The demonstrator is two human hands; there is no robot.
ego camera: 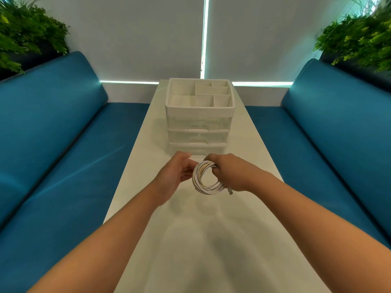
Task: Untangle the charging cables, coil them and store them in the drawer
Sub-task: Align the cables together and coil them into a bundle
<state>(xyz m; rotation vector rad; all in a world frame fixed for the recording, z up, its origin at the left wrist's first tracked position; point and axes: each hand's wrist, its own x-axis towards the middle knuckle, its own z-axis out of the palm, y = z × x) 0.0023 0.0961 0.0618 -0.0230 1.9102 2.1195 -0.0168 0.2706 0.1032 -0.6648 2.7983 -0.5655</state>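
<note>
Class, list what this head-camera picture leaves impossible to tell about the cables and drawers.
- How many cables form the coil: strands overlap, too fine.
- Whether the left hand pinches a cable end: blurred.
- Bottom drawer state: clear plastic, hands partly cover it.
- Plug type: too small.

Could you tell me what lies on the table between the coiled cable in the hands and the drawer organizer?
Nothing: in the head view, only bare white table shows between the coiled cable, held by the right hand, and the drawer organizer.
</note>
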